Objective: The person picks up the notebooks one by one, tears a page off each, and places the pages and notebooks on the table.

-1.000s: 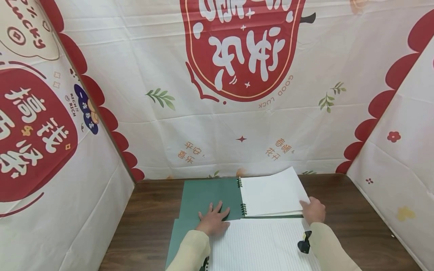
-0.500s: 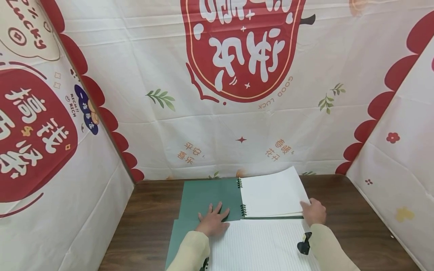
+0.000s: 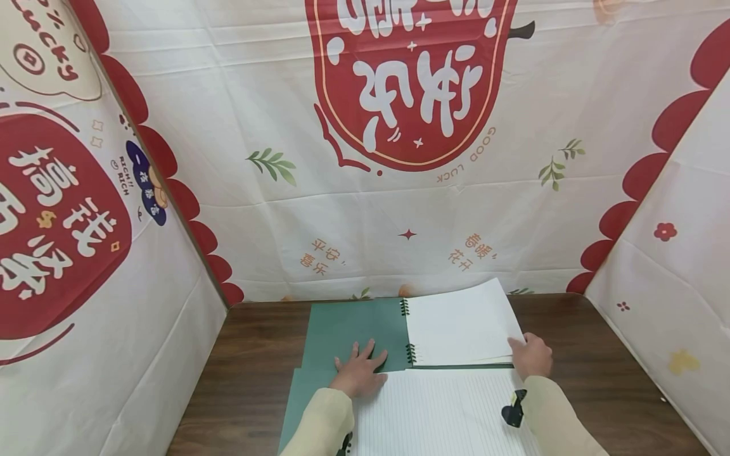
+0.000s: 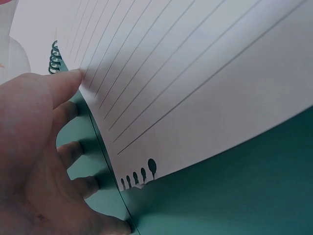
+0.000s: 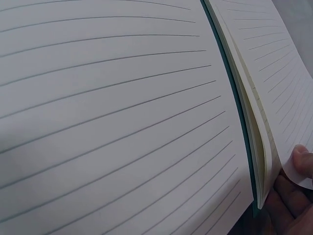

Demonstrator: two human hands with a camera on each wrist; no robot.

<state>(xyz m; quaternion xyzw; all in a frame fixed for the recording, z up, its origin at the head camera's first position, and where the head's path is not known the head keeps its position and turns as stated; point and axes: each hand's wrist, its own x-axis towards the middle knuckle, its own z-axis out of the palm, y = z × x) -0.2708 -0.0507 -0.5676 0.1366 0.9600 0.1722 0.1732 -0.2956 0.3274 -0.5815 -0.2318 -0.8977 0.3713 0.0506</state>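
Note:
Two open spiral notebooks with green covers lie one beyond the other. My left hand point(image 3: 358, 375) rests with fingers spread on the far notebook's green cover point(image 3: 353, 323) and the near green cover point(image 3: 302, 396). Its thumb point(image 4: 68, 85) touches the edge of a lined page point(image 4: 195, 73), whose corner has torn binding holes point(image 4: 137, 177). At the far notebook's right edge, my right hand point(image 3: 531, 356) pinches the near corner of the raised white page point(image 3: 462, 326). The thumb point(image 5: 302, 159) lies over that page, fingers underneath. The near notebook's lined page point(image 3: 439, 411) spreads between my forearms.
A dark wooden table point(image 3: 245, 373) carries both notebooks. Printed white cloth point(image 3: 399, 209) hangs behind it and along both sides. The far notebook's black spiral point(image 3: 410, 353) runs along the inner edge of its pages. A small black device point(image 3: 512, 411) sits on my right wrist.

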